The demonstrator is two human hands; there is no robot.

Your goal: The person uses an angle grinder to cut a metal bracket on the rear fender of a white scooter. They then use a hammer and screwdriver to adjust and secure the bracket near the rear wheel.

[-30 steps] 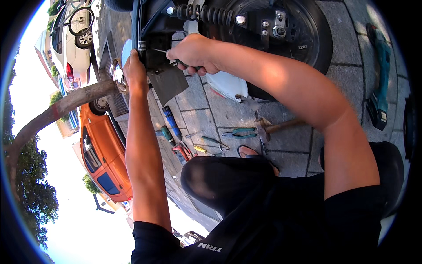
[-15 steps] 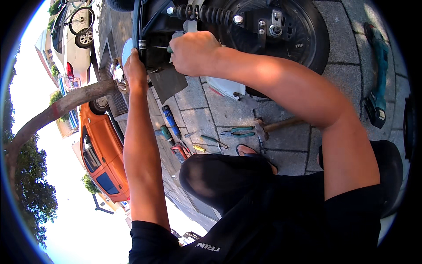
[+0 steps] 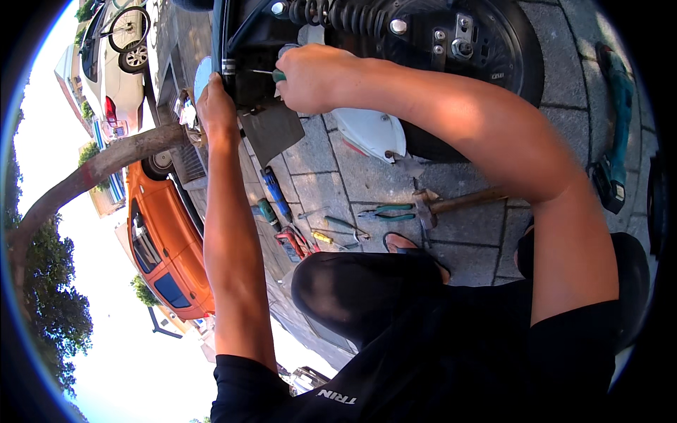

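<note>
Grey outdoor paving (image 3: 314, 190) is spreading beneath two bare hands at a dark vehicle frame.
In the head view, the left arm is stretching almost straight up, its left hand (image 3: 217, 109) resting at the banded dark tube (image 3: 218, 42); how tightly its fingers are gripping, I cannot tell. The right arm is bending at the elbow and reaching leftward, the right hand (image 3: 316, 77) showing its back, fingers curling snugly around a green-handled tool (image 3: 280, 75), whose thin shaft is pointing left toward the tube. A coil spring (image 3: 338, 15) is sitting above that hand; a grey flap (image 3: 271, 134) is hanging below the tool. Pliers (image 3: 388, 211) and a hammer (image 3: 427, 208) are lying near the person's foot (image 3: 402, 242).
</note>
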